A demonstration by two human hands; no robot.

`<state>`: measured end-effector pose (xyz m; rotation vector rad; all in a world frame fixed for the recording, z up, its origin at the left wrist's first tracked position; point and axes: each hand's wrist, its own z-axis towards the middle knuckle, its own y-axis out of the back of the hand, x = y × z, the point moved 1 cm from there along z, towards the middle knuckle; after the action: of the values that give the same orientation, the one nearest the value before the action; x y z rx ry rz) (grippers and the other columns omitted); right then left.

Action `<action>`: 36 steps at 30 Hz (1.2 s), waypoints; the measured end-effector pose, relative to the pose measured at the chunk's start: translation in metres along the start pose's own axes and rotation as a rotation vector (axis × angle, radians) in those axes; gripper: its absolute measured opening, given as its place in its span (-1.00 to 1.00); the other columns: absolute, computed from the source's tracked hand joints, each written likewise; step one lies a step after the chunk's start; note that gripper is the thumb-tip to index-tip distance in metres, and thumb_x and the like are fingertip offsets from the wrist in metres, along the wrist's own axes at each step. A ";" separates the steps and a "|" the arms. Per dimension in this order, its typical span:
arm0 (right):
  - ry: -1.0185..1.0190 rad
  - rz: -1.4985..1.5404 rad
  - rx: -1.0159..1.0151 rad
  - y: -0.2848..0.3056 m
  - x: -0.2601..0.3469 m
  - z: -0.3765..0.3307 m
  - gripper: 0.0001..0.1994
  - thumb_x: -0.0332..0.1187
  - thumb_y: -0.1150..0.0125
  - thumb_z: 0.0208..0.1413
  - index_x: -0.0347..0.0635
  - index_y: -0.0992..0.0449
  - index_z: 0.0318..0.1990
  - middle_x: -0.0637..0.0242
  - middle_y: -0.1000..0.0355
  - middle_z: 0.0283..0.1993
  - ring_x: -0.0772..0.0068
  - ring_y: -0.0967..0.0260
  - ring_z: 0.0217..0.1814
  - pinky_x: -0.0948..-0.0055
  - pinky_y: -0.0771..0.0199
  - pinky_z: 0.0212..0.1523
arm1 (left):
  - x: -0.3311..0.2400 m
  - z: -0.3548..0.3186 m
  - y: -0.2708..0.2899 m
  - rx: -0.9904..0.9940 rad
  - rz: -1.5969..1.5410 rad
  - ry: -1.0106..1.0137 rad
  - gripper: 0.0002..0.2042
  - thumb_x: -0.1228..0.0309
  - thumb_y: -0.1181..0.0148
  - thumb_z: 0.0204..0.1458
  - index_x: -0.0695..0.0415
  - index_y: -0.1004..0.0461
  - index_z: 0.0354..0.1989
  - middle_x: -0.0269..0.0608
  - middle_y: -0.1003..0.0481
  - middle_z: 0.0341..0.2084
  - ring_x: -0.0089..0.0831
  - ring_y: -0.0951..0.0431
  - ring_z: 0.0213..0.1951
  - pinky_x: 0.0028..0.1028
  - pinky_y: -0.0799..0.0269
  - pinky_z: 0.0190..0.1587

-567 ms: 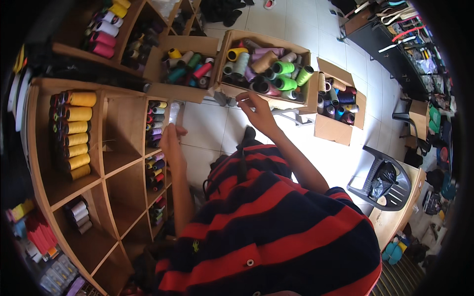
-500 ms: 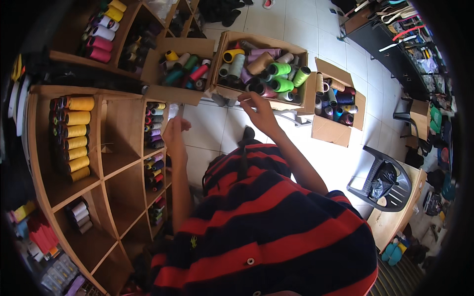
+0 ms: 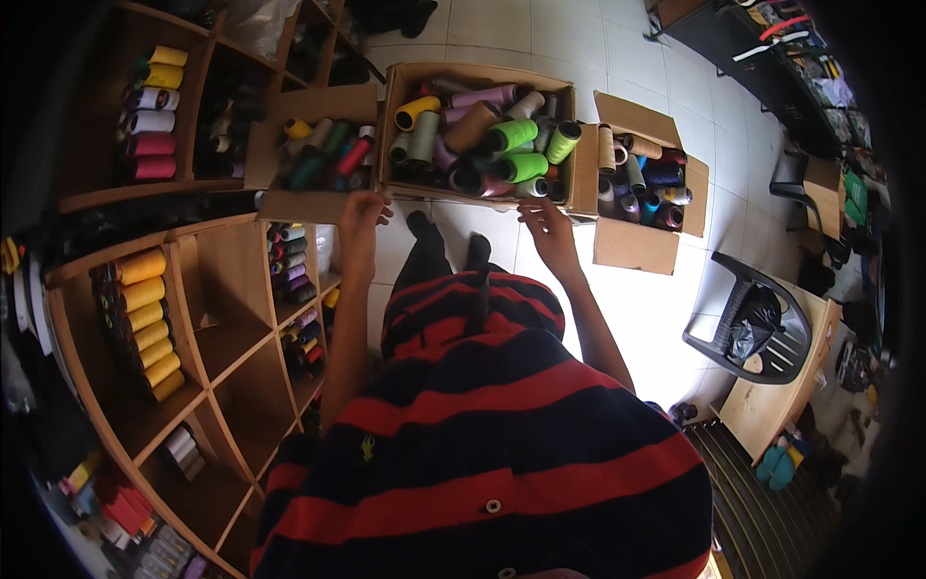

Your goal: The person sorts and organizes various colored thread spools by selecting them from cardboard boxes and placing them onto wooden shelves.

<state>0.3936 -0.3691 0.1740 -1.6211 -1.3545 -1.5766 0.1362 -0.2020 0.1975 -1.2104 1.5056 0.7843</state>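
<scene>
A brown cardboard box (image 3: pixel 571 101) full of thread cones stands just ahead of me. Grey, lilac and yellow cones lie in it, and a bright green cone (image 3: pixel 527 167) rests near its front. My left hand (image 3: pixel 361 218) is by the box's front left corner, at the end of the left box's flap (image 3: pixel 301 206). Its fingers are loosely bent, with nothing seen in them. By the front right part of the middle box is my right hand (image 3: pixel 550 230), fingers a little apart and holding nothing. Whether either hand touches cardboard is hard to tell.
Left, a wooden cubby shelf (image 3: pixel 236 359) holds rows of thread cones, among them yellow cones (image 3: pixel 146 315). A smaller open box (image 3: pixel 634 245) of cones stands right of the middle one. Farther right are a dark plastic chair (image 3: pixel 709 333) with a black bag and a wooden table (image 3: pixel 757 410).
My left hand has moved forward to the left box's flap. The right hand has shifted right along the middle box's front. My view has turned, and both feet now show below the box.
</scene>
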 end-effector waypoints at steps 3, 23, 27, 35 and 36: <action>-0.009 -0.028 -0.038 -0.005 0.005 0.005 -0.81 -0.42 -0.04 0.21 -0.31 -0.41 -0.09 0.15 -0.50 -0.16 0.33 -0.52 -0.13 0.43 -0.49 -0.14 | 0.009 0.030 -0.004 0.082 0.055 0.037 -0.95 0.51 -0.02 0.10 0.14 -0.43 -0.33 -0.27 -0.49 -0.40 -0.53 -0.46 -0.38 -0.53 -0.33 -0.30; -0.199 -0.034 -0.344 -0.067 0.034 0.035 -0.83 -0.42 -0.07 0.18 -0.28 -0.45 -0.13 0.17 -0.53 -0.24 0.32 -0.52 -0.15 0.41 -0.50 -0.16 | 0.023 0.148 -0.021 0.565 0.152 0.241 -0.64 0.15 0.15 0.24 0.16 -0.50 -0.22 -0.31 -0.51 -0.44 -0.61 -0.45 -0.41 -0.58 -0.29 -0.32; -0.123 -0.066 -0.346 -0.069 0.040 0.044 -0.84 -0.44 -0.01 0.20 -0.29 -0.44 -0.14 0.18 -0.52 -0.30 0.38 -0.52 -0.26 0.43 -0.50 -0.23 | 0.030 0.164 -0.005 0.578 0.182 0.180 -0.58 0.09 0.20 0.25 0.16 -0.51 -0.26 -0.33 -0.45 -0.58 -0.65 -0.41 -0.46 -0.59 -0.27 -0.36; -0.129 0.056 -0.272 -0.071 0.037 0.053 -0.80 -0.58 0.15 0.18 -0.38 -0.42 -0.14 0.20 -0.49 -0.33 0.42 -0.48 -0.35 0.50 -0.48 -0.29 | 0.016 0.160 0.005 0.489 0.181 0.154 -0.76 0.24 -0.04 0.19 0.17 -0.46 -0.21 -0.39 -0.40 -0.59 -0.67 -0.35 -0.52 -0.62 -0.25 -0.42; -0.099 0.047 -0.283 -0.072 0.037 0.055 -0.80 -0.58 0.15 0.17 -0.36 -0.43 -0.15 0.20 -0.49 -0.34 0.41 -0.48 -0.34 0.48 -0.48 -0.28 | 0.014 0.159 0.005 0.477 0.190 0.142 -0.79 0.27 -0.08 0.17 0.17 -0.46 -0.21 -0.40 -0.41 -0.58 -0.67 -0.35 -0.53 -0.62 -0.25 -0.42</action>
<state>0.3482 -0.2826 0.1771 -1.9058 -1.1728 -1.7429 0.1794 -0.0594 0.1388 -0.7859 1.8155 0.4267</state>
